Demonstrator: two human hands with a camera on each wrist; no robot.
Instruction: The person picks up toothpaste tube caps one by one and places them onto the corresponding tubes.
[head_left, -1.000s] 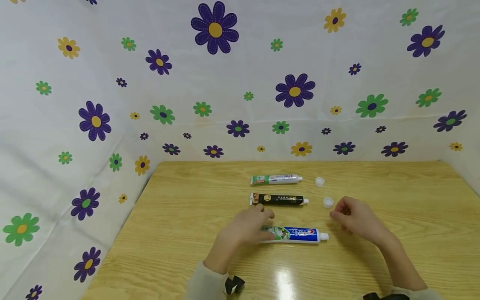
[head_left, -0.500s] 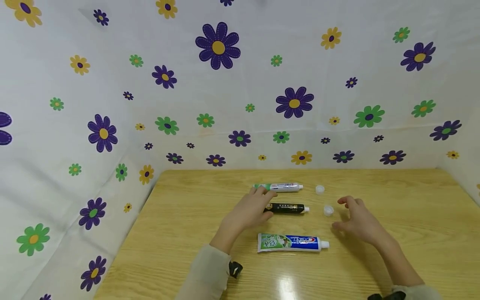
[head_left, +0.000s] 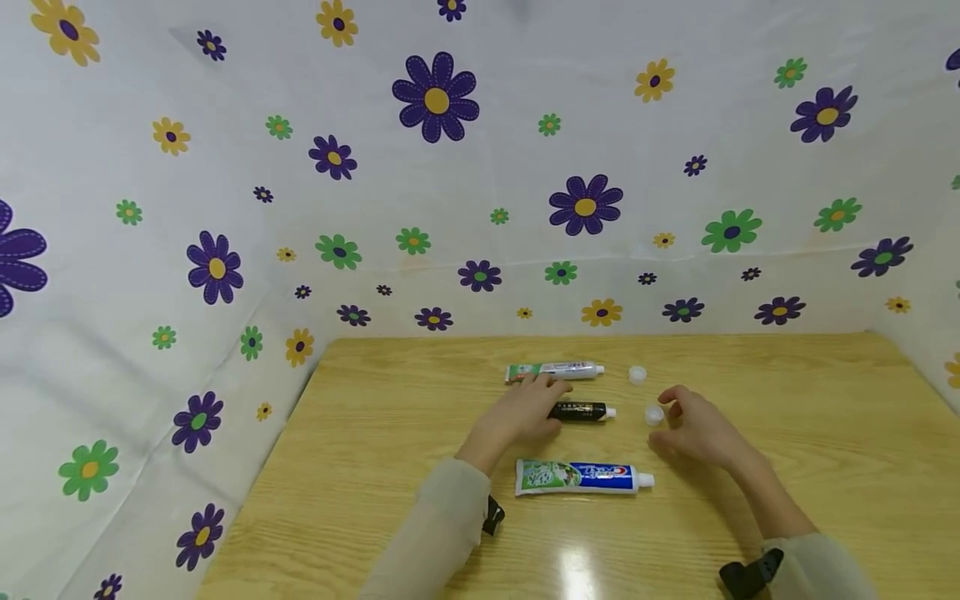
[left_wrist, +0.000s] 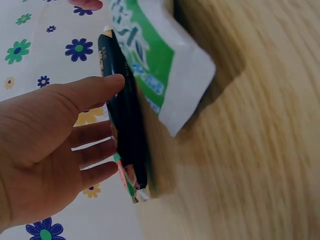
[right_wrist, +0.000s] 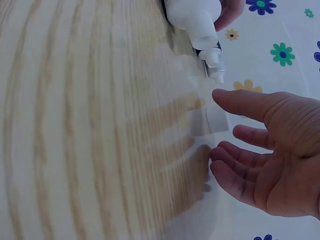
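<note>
My left hand (head_left: 521, 412) reaches over the crimped end of a black toothpaste tube (head_left: 583, 411), thumb on the near side and fingers on the far side. In the left wrist view its thumb (left_wrist: 107, 87) overlaps the dark tube, the fingers extended and spread. My right hand (head_left: 697, 429) is beside a clear white cap (head_left: 654, 415), thumb and forefinger parted on either side of it. The right wrist view has this cap (right_wrist: 217, 120) standing close by the fingertips. Both tube nozzles in the middle and front rows are uncapped.
Nearest me lies a blue and green Crest toothpaste tube (head_left: 577, 477). A white and green tube (head_left: 555, 372) lies at the back, with a second cap (head_left: 637, 375) to its right. Flowered cloth (head_left: 480, 167) rises behind the wooden table (head_left: 375, 433).
My left hand has left the Crest tube and moved back to the black one. My right hand's fingers have spread and come closer to the cap. The head view has tilted up slightly.
</note>
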